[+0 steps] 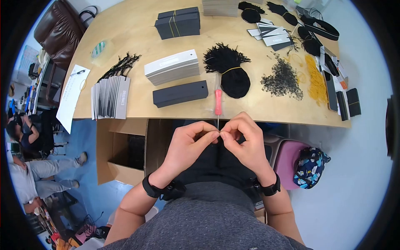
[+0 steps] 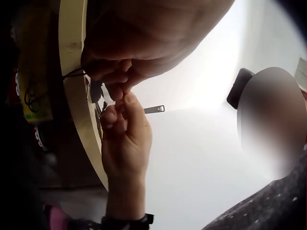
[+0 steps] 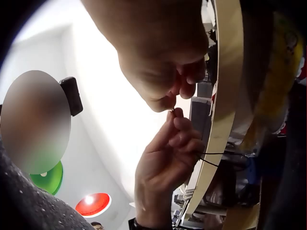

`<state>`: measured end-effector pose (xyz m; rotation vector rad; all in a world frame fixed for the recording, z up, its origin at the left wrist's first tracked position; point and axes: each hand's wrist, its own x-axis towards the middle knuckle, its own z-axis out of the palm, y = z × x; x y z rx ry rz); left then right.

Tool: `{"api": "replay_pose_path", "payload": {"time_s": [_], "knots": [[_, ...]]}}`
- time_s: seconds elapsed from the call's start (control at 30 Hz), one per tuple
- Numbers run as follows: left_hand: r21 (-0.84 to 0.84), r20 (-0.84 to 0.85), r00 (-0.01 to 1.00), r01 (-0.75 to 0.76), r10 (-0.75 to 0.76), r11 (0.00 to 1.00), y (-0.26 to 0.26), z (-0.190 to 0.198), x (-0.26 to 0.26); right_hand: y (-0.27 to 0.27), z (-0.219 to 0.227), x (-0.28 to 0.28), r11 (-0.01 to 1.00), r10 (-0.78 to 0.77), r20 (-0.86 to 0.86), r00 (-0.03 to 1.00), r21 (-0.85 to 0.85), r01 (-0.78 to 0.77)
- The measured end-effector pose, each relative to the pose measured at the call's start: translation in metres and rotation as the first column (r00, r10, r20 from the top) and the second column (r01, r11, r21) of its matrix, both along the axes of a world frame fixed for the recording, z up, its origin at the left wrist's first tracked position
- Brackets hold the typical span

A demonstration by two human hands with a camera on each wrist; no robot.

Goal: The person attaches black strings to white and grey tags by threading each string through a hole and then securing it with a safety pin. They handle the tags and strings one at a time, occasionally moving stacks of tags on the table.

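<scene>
Both hands meet fingertip to fingertip just off the table's front edge. My left hand point(image 1: 189, 143) pinches with thumb and forefinger, and a thin black cord point(image 3: 211, 154) trails as a loop from its curled fingers. Thumb and forefinger of my right hand point(image 1: 246, 139) pinch close against the left fingertips. A tiny metallic piece point(image 3: 173, 109) shows between the two pinches; its kind I cannot tell. Just beyond the hands, a tool with a pink-red handle point(image 1: 218, 102) lies at the table edge, its thin metal shaft pointing toward the fingers.
On the table point(image 1: 121, 25) stand a stack of white tags point(image 1: 173, 68), a dark tag stack point(image 1: 180, 94) and fanned tags with cords point(image 1: 110, 98). A bundle of black cords point(image 1: 235, 81), a pile of small black pins point(image 1: 283, 79) and yellow strands point(image 1: 315, 79) lie rightward. A cardboard box point(image 1: 121, 166) sits below.
</scene>
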<state>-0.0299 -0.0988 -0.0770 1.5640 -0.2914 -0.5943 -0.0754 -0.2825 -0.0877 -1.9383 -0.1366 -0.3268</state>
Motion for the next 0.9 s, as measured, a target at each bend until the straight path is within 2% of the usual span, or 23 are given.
{"api": "replay_pose_path", "payload": {"time_s": [0.03, 0.1, 0.13, 0.2, 0.23, 0.3, 0.4, 0.53, 0.6, 0.73, 0.8, 0.83, 0.9], "knots": [[-0.007, -0.001, 1.000, 0.008, -0.008, 1.000, 0.000, -0.001, 0.000, -0.004, 0.001, 0.000, 0.996, 0.054, -0.079, 0.995, 0.070, -0.049], [0.072, 0.112, 0.993, -0.052, 0.044, 0.996, 0.000, -0.002, -0.001, -0.016, 0.006, 0.005, 0.999, -0.035, -0.089, 0.995, -0.002, 0.035], [0.069, 0.072, 0.995, -0.075, 0.070, 0.995, 0.001, 0.000, -0.001, -0.028, 0.005, 0.009, 0.977, -0.159, -0.048, 0.986, -0.149, 0.150], [0.067, 0.056, 0.994, -0.096, 0.092, 0.993, 0.002, -0.001, -0.001, -0.058, -0.002, 0.020, 0.861, -0.385, 0.055, 0.921, -0.339, 0.380], [0.070, 0.040, 0.992, -0.122, 0.119, 0.990, 0.003, -0.002, -0.001, -0.072, -0.005, 0.025, 0.788, -0.468, 0.048, 0.882, -0.428, 0.442], [0.057, 0.023, 0.993, -0.118, 0.116, 0.991, 0.003, -0.004, -0.001, -0.092, -0.009, 0.031, 0.670, -0.534, 0.121, 0.837, -0.544, 0.506], [0.023, -0.022, 0.991, -0.129, 0.130, 0.991, 0.001, -0.006, -0.001, -0.101, -0.011, 0.032, 0.631, -0.567, 0.090, 0.819, -0.592, 0.502], [0.002, -0.049, 0.992, -0.116, 0.116, 0.993, -0.001, -0.008, -0.003, -0.096, -0.019, 0.036, 0.652, -0.555, 0.129, 0.822, -0.547, 0.526], [0.015, -0.055, 0.993, -0.099, 0.100, 0.995, -0.002, -0.006, -0.004, -0.092, -0.020, 0.036, 0.538, -0.518, 0.243, 0.820, -0.653, 0.533], [0.007, -0.062, 0.993, -0.097, 0.097, 0.995, -0.004, -0.004, -0.002, -0.086, -0.020, 0.035, 0.567, -0.519, 0.224, 0.825, -0.632, 0.528], [0.010, -0.074, 0.992, -0.097, 0.098, 0.995, -0.005, -0.003, -0.002, -0.086, -0.023, 0.032, 0.686, -0.504, 0.215, 0.837, -0.488, 0.539], [0.007, -0.078, 0.992, -0.096, 0.097, 0.995, -0.005, -0.003, -0.001, -0.086, -0.022, 0.030, 0.687, -0.503, 0.213, 0.838, -0.489, 0.537], [0.005, -0.082, 0.992, -0.095, 0.095, 0.995, -0.008, -0.003, 0.000, -0.084, -0.013, 0.025, 0.847, -0.465, 0.034, 0.885, -0.272, 0.456]]}}
